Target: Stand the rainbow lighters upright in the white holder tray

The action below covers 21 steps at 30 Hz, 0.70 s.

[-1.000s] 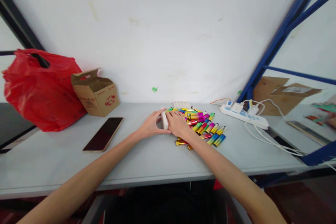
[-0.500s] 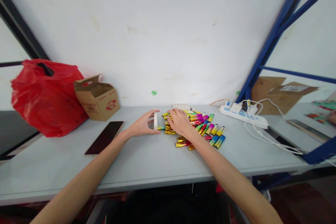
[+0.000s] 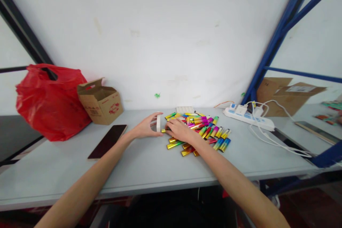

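Observation:
My left hand (image 3: 144,126) is curled around a white tray (image 3: 158,123), gripping it by its ends as it stands on edge on the table. Fingers of my right hand (image 3: 179,129) are closed on a small gold tube (image 3: 163,130), whose end points at the tray's right side. Whether the tube touches the tray I cannot tell. Under and around my right hand lies a loose pile of shiny metallic tubes (image 3: 204,130) in gold, red, green, blue and purple, shaped like lighters. Part of the pile is hidden by my hand and forearm.
Behind the pile, a second white tray (image 3: 185,109) with small cells lies near the wall. On the left are a dark phone (image 3: 107,141), an open cardboard box (image 3: 100,101) and a red plastic bag (image 3: 53,103). To the right is a white power strip (image 3: 249,118) with cables.
My right hand has shifted slightly left and down, closer to the tray. The blue-green tube end by the tray is replaced by a gold one. Several tubes at the pile's front left now show.

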{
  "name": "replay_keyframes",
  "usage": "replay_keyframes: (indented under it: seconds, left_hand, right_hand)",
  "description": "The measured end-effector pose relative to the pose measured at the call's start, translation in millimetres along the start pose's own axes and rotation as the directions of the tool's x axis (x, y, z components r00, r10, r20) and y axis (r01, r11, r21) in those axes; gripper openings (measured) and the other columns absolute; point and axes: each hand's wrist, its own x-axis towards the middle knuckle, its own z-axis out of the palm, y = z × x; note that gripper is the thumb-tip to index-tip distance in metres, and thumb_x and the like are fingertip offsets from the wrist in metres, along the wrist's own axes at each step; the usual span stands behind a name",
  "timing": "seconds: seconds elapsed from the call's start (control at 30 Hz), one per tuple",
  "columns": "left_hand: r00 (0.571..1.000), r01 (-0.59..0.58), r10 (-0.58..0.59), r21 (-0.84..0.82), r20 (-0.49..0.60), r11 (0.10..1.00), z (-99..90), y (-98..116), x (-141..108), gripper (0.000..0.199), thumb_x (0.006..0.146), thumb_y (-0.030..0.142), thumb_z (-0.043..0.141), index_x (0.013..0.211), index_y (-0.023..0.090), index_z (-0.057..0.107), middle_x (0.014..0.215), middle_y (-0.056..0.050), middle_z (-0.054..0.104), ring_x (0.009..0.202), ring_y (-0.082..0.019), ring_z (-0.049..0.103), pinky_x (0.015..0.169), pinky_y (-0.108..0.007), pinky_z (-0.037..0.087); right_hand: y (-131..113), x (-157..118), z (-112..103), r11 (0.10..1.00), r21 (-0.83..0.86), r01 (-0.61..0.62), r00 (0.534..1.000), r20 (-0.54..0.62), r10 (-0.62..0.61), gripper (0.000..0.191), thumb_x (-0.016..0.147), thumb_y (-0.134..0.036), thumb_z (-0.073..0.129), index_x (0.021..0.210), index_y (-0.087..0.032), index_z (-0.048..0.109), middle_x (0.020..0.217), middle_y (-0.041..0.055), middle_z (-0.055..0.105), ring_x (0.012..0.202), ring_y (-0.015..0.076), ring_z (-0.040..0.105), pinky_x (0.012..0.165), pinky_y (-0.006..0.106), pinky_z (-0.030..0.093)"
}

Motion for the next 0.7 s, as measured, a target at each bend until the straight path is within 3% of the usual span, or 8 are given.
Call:
replay_keyframes:
  seconds: [0.13,0.23,0.3,0.37,0.47,0.7]
  left_hand:
    - [0.997,0.043,-0.042,0.013,-0.070,0.999,-14.3,-9.3,-0.9,0.098,0.063,0.046,0.089,0.146,0.027,0.040,0.151,-0.015,0.049,0.132,-0.033,0.057,0.112,-0.053,0.047]
    - [0.973,0.096,-0.102,-0.037,-0.209,0.995,-14.4,-26.3,4.2,0.098,0.074,0.056,0.078,0.152,0.025,0.027,0.147,-0.016,0.053,0.129,-0.032,0.060,0.106,-0.051,0.051]
    - [0.944,0.141,-0.105,0.094,-0.314,0.986,-12.6,-40.0,8.3,0.095,0.081,0.064,0.067,0.154,0.022,0.024,0.145,-0.017,0.054,0.131,-0.033,0.058,0.111,-0.053,0.045]
    - [0.930,0.206,-0.080,0.330,-0.358,0.921,-11.3,-53.4,10.8,0.097,0.080,0.070,0.065,0.155,0.018,0.030,0.155,-0.021,0.043,0.145,-0.038,0.041,0.120,-0.055,0.031]
    - [0.913,0.347,-0.157,0.514,-0.377,0.784,-9.8,-69.4,10.5,0.096,0.081,0.079,0.055,0.151,0.014,0.043,0.161,-0.026,0.033,0.152,-0.045,0.025,0.122,-0.059,0.021]
    - [0.927,0.373,-0.217,0.703,-0.306,0.605,-18.7,-85.2,24.5,0.089,0.092,0.077,0.035,0.159,0.017,0.034,0.159,-0.023,0.039,0.149,-0.043,0.032,0.119,-0.056,0.025]
  right_hand:
    - [3.7,-4.3,-1.1,1.000,0.031,0.003,0.998,-0.065,-0.001,0.014,0.101,-0.027,0.058,0.103,-0.015,0.066,0.113,0.0112,0.064,0.114,0.0234,0.058,0.106,0.040,0.043]
    - [6.2,-7.3,-1.1,0.997,0.072,0.020,0.994,-0.106,-0.012,0.014,0.101,-0.024,0.056,0.109,-0.015,0.064,0.116,0.0121,0.063,0.117,0.0227,0.057,0.107,0.039,0.042]
    - [7.8,-8.5,-1.0,0.996,0.083,0.015,0.993,-0.122,-0.005,0.018,0.101,-0.025,0.055,0.114,-0.014,0.063,0.118,0.0128,0.062,0.119,0.0230,0.056,0.109,0.040,0.041]
    - [8.7,-9.1,-0.8,0.996,0.090,0.010,0.992,-0.127,0.001,0.020,0.102,-0.026,0.053,0.115,-0.015,0.063,0.119,0.0128,0.062,0.120,0.0230,0.055,0.110,0.040,0.040]
    - [9.1,-9.0,0.5,0.995,0.097,0.010,0.992,-0.125,0.003,0.018,0.102,-0.025,0.052,0.111,-0.015,0.064,0.118,0.0125,0.062,0.120,0.0222,0.055,0.110,0.039,0.040]
    - [15.8,-5.5,8.5,0.998,0.059,-0.035,0.981,-0.187,0.045,0.016,0.101,-0.025,0.055,0.109,-0.016,0.066,0.119,0.0126,0.061,0.118,0.0251,0.053,0.108,0.044,0.039]
